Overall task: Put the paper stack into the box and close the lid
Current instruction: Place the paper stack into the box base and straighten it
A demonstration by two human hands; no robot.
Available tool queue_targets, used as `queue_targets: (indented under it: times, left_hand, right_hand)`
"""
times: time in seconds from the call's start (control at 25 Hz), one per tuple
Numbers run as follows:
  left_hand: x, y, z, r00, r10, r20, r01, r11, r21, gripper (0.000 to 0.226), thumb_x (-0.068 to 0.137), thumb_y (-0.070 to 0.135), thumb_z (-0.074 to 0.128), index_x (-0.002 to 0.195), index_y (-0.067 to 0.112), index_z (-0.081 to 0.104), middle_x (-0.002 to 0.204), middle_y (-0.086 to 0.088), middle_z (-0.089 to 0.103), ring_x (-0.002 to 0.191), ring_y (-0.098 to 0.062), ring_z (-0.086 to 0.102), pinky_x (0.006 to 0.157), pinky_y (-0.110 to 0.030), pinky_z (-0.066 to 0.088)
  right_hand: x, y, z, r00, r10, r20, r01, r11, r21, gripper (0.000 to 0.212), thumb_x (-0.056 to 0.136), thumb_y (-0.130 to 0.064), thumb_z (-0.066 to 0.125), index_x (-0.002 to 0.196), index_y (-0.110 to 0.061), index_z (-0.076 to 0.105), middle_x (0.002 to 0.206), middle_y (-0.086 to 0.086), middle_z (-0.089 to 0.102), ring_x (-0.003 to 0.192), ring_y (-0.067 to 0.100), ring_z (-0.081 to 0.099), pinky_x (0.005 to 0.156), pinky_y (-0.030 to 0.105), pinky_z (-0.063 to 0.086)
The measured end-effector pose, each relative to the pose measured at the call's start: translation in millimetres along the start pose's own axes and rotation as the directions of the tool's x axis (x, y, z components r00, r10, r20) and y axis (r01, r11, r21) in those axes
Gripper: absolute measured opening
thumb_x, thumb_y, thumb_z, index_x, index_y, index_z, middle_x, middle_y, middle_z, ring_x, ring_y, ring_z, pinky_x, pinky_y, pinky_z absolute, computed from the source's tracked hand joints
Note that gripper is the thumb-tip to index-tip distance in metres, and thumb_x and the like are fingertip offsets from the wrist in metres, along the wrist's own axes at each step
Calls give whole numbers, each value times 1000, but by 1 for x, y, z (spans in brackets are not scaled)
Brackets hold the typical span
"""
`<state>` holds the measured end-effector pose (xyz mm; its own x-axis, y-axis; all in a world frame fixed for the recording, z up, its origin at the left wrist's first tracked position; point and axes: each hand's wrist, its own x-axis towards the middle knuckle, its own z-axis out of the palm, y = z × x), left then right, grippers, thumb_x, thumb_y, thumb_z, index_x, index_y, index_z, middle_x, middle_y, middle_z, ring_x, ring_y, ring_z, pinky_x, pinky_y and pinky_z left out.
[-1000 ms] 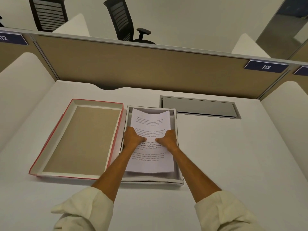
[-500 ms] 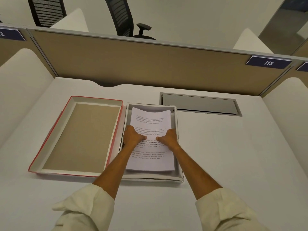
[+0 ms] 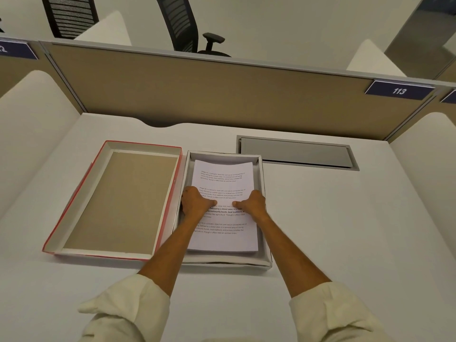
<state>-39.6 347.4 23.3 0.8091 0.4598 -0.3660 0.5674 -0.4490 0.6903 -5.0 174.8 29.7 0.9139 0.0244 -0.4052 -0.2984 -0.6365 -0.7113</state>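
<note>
Now both hands (image 3: pixel 197 202) (image 3: pixel 253 204) clasp the paper stack (image 3: pixel 223 174) in the box (image 3: pixel 263 183) — lid (image 3: pixel 118 201) just left.

The paper stack (image 3: pixel 223 186) lay inside the open white box (image 3: pixel 267 257) on the desk (image 3: pixel 345 230), both the left hand (image 3: pixel 196 202) and right hand (image 3: pixel 254 204) gripping its side edges, while the red-edged lid (image 3: pixel 74 211) rested upturned just beside the box's left wall.
</note>
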Motion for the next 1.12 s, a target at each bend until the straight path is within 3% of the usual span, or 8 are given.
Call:
queue_targets:
  times: [0.24, 0.48, 0.64, 0.88, 1.12]
  left_hand:
    - [-10, 4, 4, 997, 14, -76, -11, 999, 44, 76, 64, 27, 91, 121, -6, 52, 122, -20, 61, 111, -35, 62, 86, -44, 58]
    - [-15, 1, 3, 994, 6, -107, -3, 1000, 23, 74, 64, 30, 91, 116, -3, 50, 113, -19, 63, 104, -36, 65, 71, -33, 50]
    - [-10, -5, -8, 996, -18, -85, 16, 1000, -27, 65, 66, 30, 90, 110, -1, 53, 115, -20, 66, 103, -37, 66, 75, -37, 54]
    - [-5, -8, -22, 997, -72, 15, 73, 990, -122, 45, 68, 21, 89, 87, 5, 51, 111, -21, 69, 98, -34, 69, 62, -28, 49]
    - [-9, -3, -26, 993, -104, 54, 111, 985, -136, 47, 64, 15, 91, 89, 4, 53, 112, -19, 69, 100, -33, 68, 60, -25, 48]
  right_hand:
    - [-2, 2, -9, 999, 24, -29, -23, 999, 22, 43, 76, -18, 83, 107, -7, 56, 123, 16, 65, 106, 31, 66, 78, 27, 52]
    - [-2, 5, -14, 999, 36, -30, -35, 999, 30, 43, 72, -14, 86, 84, -15, 45, 119, 17, 64, 93, 23, 61, 71, 25, 48]
    - [0, 7, -16, 996, 90, -6, -89, 994, 65, 45, 74, -14, 84, 97, -10, 45, 121, 17, 63, 107, 31, 63, 77, 27, 48]
    - [7, 6, -18, 979, 201, 38, -204, 963, 177, 39, 81, -12, 78, 106, -1, 51, 124, 19, 62, 112, 34, 62, 77, 30, 47]
    - [11, 3, -18, 969, 245, 46, -249, 954, 165, 37, 87, -7, 70, 119, 2, 54, 122, 19, 62, 90, 25, 56, 75, 31, 46]
